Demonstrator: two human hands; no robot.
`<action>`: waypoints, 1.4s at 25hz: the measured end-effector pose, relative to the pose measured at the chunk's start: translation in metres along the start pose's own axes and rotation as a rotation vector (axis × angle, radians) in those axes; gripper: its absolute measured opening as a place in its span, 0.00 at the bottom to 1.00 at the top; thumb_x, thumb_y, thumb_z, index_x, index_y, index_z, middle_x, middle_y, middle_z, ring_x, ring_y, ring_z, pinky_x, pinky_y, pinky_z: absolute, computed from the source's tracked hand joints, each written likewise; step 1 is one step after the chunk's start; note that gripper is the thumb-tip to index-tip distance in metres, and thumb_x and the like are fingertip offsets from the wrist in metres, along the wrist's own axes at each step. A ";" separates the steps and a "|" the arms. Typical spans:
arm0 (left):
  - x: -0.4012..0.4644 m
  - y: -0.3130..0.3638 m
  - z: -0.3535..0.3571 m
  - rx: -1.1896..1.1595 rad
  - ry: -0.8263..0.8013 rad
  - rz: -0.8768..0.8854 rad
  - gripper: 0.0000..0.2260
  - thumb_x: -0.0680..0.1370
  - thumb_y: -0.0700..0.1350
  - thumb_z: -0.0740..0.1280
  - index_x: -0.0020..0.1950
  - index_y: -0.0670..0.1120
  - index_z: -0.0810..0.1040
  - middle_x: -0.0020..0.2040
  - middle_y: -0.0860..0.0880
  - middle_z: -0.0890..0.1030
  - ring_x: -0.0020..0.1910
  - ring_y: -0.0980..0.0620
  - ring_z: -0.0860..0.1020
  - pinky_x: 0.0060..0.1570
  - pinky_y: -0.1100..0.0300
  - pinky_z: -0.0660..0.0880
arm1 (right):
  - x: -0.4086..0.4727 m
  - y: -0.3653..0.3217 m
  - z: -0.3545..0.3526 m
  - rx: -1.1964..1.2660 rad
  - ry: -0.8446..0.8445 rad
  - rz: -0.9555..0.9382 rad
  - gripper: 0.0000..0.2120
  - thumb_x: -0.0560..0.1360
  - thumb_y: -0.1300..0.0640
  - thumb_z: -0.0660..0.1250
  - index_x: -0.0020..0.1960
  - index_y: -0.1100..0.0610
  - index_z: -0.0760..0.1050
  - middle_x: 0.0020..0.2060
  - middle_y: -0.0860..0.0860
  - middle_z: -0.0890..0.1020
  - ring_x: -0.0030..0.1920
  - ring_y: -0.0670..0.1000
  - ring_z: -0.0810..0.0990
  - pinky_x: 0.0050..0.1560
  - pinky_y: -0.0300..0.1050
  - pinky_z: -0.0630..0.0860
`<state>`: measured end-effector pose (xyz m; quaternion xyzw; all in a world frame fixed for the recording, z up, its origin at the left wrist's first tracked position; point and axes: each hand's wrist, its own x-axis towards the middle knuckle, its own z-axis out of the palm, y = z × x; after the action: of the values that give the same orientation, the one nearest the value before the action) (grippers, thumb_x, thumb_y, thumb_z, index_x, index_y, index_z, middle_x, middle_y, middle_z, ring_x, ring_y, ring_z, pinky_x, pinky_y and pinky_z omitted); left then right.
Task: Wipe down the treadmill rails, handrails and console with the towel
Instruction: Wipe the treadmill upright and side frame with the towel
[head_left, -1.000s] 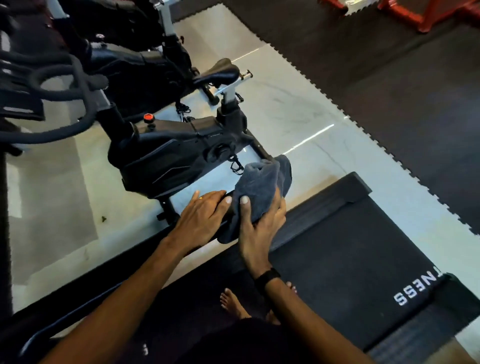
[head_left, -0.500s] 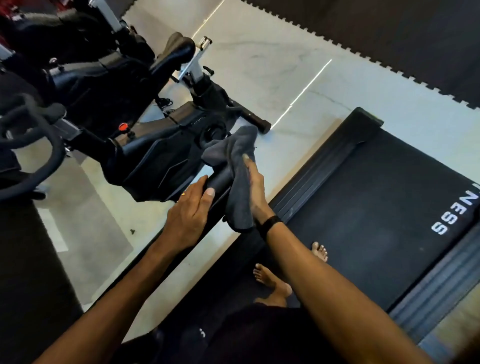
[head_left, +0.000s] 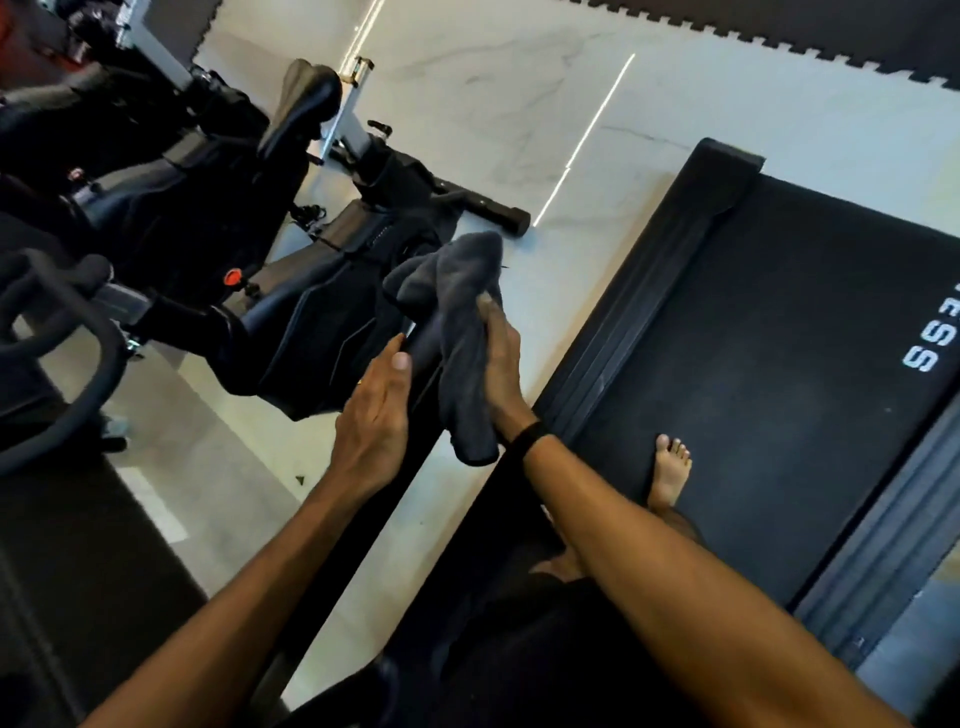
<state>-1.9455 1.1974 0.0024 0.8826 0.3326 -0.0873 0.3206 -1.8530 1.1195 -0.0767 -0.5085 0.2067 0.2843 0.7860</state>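
A: Fingers first. What are they doing?

B: In the head view, the right hand (head_left: 498, 358) has its fingers curled into the towel (head_left: 457, 332), gripping it at mid-frame. The left hand (head_left: 376, 410) lies with fingers straight and together, flat along the handrail (head_left: 410, 467), holding nothing.

A: Where is the towel exactly?

B: Draped over the handrail's far end, bunched at the top, a tail hanging by the right wrist. The bike (head_left: 291, 312) is just beyond it, upper left; the belt (head_left: 753, 364) fills the right of the frame.

A: Which step, then?

B: Wiping the handrail, I judge. Next the towel should slide down the bar toward the left hand, which must lift clear.
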 end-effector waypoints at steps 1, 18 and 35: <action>0.001 -0.003 0.000 -0.017 -0.004 0.006 0.34 0.77 0.68 0.44 0.78 0.55 0.64 0.76 0.54 0.67 0.75 0.55 0.64 0.75 0.53 0.59 | -0.003 0.014 -0.003 0.056 0.017 0.056 0.16 0.81 0.46 0.61 0.37 0.49 0.73 0.33 0.47 0.77 0.38 0.50 0.73 0.47 0.53 0.70; 0.006 -0.013 -0.006 -0.647 -0.236 -0.010 0.32 0.82 0.64 0.48 0.72 0.41 0.72 0.68 0.41 0.77 0.68 0.45 0.76 0.67 0.53 0.73 | -0.120 0.084 0.051 -0.028 0.261 -0.296 0.41 0.73 0.24 0.53 0.78 0.45 0.52 0.79 0.51 0.59 0.79 0.51 0.58 0.77 0.58 0.58; 0.000 -0.013 -0.006 -0.692 -0.215 -0.025 0.35 0.82 0.65 0.48 0.74 0.39 0.68 0.69 0.39 0.76 0.67 0.44 0.76 0.70 0.51 0.71 | -0.067 0.082 0.040 0.048 0.316 -0.240 0.39 0.71 0.28 0.54 0.77 0.47 0.60 0.74 0.55 0.68 0.73 0.54 0.68 0.72 0.54 0.65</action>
<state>-1.9543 1.2084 0.0007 0.7035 0.3175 -0.0656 0.6324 -1.9560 1.1664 -0.0752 -0.5491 0.2719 0.1002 0.7839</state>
